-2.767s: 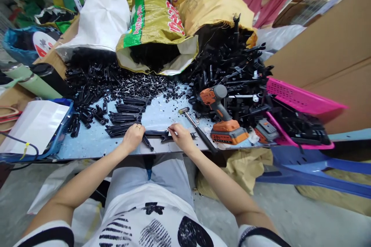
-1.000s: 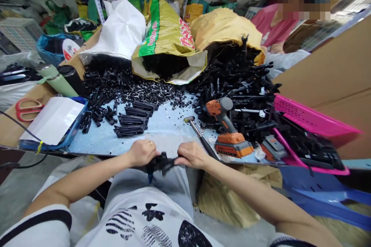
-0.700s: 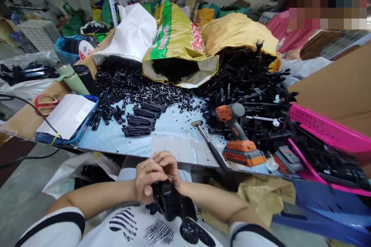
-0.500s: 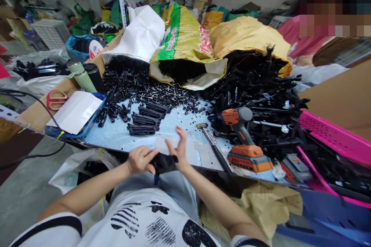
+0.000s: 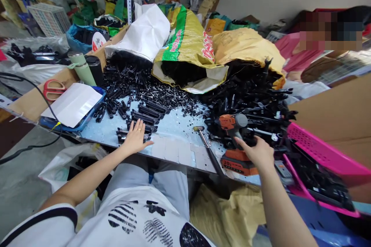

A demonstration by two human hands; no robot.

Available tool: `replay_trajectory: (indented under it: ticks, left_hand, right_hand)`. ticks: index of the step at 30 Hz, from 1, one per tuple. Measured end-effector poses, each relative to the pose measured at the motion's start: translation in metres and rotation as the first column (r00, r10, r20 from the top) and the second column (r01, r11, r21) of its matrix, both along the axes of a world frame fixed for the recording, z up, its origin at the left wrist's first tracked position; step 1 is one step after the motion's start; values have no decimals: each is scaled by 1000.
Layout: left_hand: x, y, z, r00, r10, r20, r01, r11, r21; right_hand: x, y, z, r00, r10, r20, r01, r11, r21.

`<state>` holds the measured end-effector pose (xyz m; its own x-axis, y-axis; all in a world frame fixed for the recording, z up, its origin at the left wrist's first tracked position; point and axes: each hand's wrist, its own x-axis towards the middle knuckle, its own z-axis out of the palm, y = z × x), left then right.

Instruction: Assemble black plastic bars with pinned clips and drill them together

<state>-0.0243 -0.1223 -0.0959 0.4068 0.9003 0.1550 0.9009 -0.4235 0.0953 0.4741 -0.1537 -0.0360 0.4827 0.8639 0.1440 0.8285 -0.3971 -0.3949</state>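
Observation:
My left hand [image 5: 135, 137] rests palm down over the near end of a row of long black plastic parts [image 5: 149, 112], its fingers spread. Under its fingers, the nearest part is partly covered. Over to the right, my right hand [image 5: 260, 153] reaches in beside the handle of an orange and grey cordless drill [image 5: 228, 122]. Its thumb and forefinger are apart, and I cannot tell whether it touches the handle. The drill stands upright on its battery. Left of it lies a small hammer [image 5: 215, 159] with a black grip.
Small black parts and pins [image 5: 162, 94] lie heaped behind the row, below an open yellow sack [image 5: 191, 52]. Long black pieces [image 5: 261, 100] pile up behind the drill. A pink basket [image 5: 324, 144] stands at right, and a blue tray [image 5: 84, 121] with paper at left. Another person sits far right.
The black part that was between both hands has left them. My left hand has moved left to the row, where another part now lies. My right hand has moved right to the drill.

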Motion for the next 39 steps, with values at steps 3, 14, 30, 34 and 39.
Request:
replay_trajectory:
  ticks: [3,14,30,34,39]
  left_hand:
    - [27,14,-7,999,4,40,1,994,-109]
    - [62,77,-9,986,137,90,-115,970,-215]
    - [83,67,-7,987,83,138,-53,977,-208]
    - [72,39,-4,971,161,179,-138,981,-139]
    - [56,-3,-19,987,-7,161,7,1000,2]
  right_hand:
    - [6,26,6,923,-75,-378,-12,975,-222]
    - [-13,63,-9,701,-152,-697,-14,974,-226]
    - [-23,59,-2,735,-125,-667,5,984,-180]
    - [-27,56,1,759,-91,-644,-7,989,-147]
    - [-23,57,-2,766,-92,-636,-2,989,-146]
